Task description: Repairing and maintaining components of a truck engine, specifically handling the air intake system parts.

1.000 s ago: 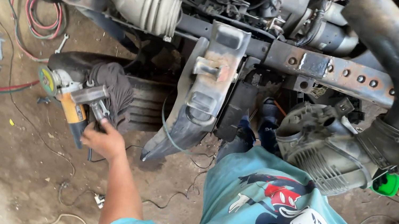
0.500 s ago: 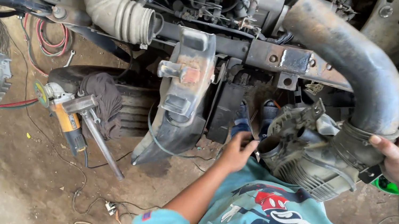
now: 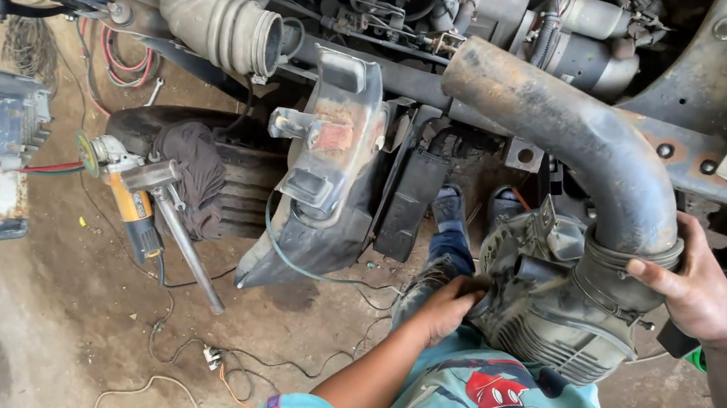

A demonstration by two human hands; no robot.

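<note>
My left hand point(image 3: 444, 308) grips the lower left edge of a grey ribbed air filter housing point(image 3: 552, 309) held in front of my chest. My right hand point(image 3: 698, 290) clasps the housing's right side, at the clamp where a thick, dusty black intake pipe point(image 3: 572, 136) joins it. The pipe curves up and left toward the engine bay. My blue jeans and shoes point(image 3: 450, 214) show below the housing.
A yellow angle grinder point(image 3: 125, 189) lies on a tyre point(image 3: 230, 177) with a dark rag and a metal rod. A dirty plastic cover point(image 3: 324, 178) hangs from the frame. A corrugated hose point(image 3: 219, 8) opens above. Cables trail over the dirt floor point(image 3: 70, 312).
My left hand left the angle grinder on the tyre and came across to the housing's left edge. My right hand stayed on the pipe joint. The camera view shifted closer.
</note>
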